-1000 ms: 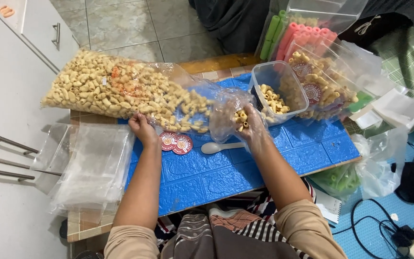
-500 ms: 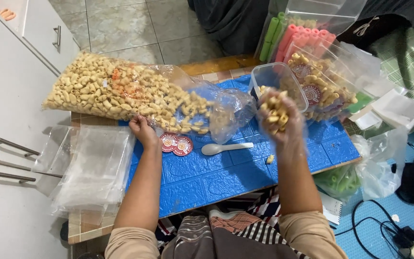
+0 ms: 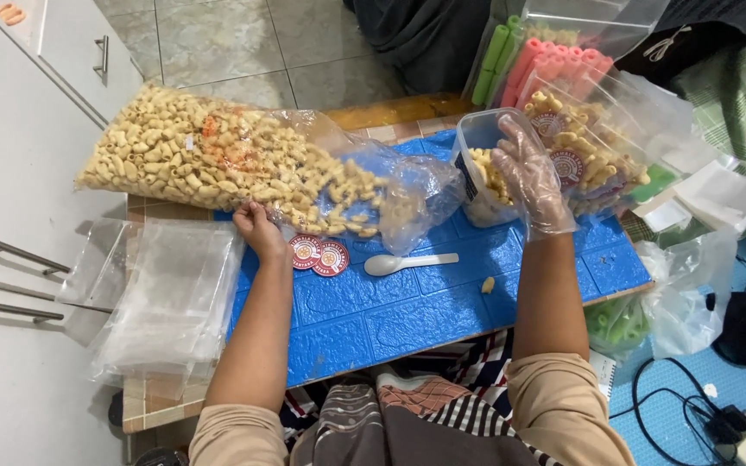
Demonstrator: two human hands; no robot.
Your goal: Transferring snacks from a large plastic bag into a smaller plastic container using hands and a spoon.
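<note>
Your gloved right hand (image 3: 528, 177) is hovering open over the clear plastic tub (image 3: 487, 168); your left hand (image 3: 256, 229) is pinching the big clear snack bag (image 3: 218, 160), whose open mouth may be spilling pieces onto the table.

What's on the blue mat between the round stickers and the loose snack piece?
In the head view, only a white spoon lies between the stickers and the snack piece; otherwise bare blue mat.
</note>
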